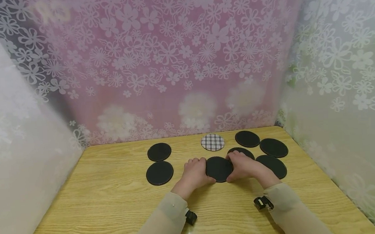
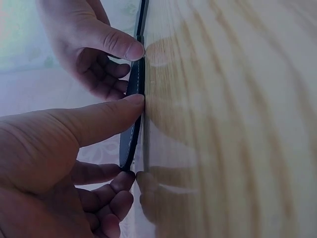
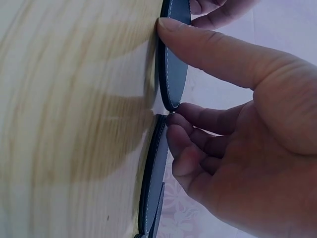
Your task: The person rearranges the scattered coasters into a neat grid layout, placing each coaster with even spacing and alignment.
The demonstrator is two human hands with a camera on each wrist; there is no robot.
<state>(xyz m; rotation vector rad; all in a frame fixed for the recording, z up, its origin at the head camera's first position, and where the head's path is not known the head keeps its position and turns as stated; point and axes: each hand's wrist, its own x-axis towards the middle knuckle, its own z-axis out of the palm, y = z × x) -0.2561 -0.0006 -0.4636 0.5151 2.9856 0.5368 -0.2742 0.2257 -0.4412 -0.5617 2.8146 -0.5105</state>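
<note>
A round black coaster [image 1: 219, 169] with pale edge stitching is between my two hands near the middle of the table. My left hand [image 1: 194, 172] grips its left rim, and my right hand [image 1: 243, 166] holds the right rim. In the left wrist view, the left thumb and fingertips meet the edge of the coaster [image 2: 130, 141]. The right wrist view has the right thumb and forefinger at the rim of this coaster [image 3: 176, 74]; whether it touches the table cannot be told. Behind the right hand, another black coaster [image 1: 239, 150] is partly hidden.
Two black coasters [image 1: 159, 152] [image 1: 159, 173] lie at the left, one behind the other. A plaid coaster [image 1: 212, 142] lies behind the hands. More black coasters [image 1: 247, 138] [image 1: 274, 147] [image 1: 276, 165] cluster at the right. Flowered curtains [image 1: 185, 61] border the wooden table [image 1: 109, 197].
</note>
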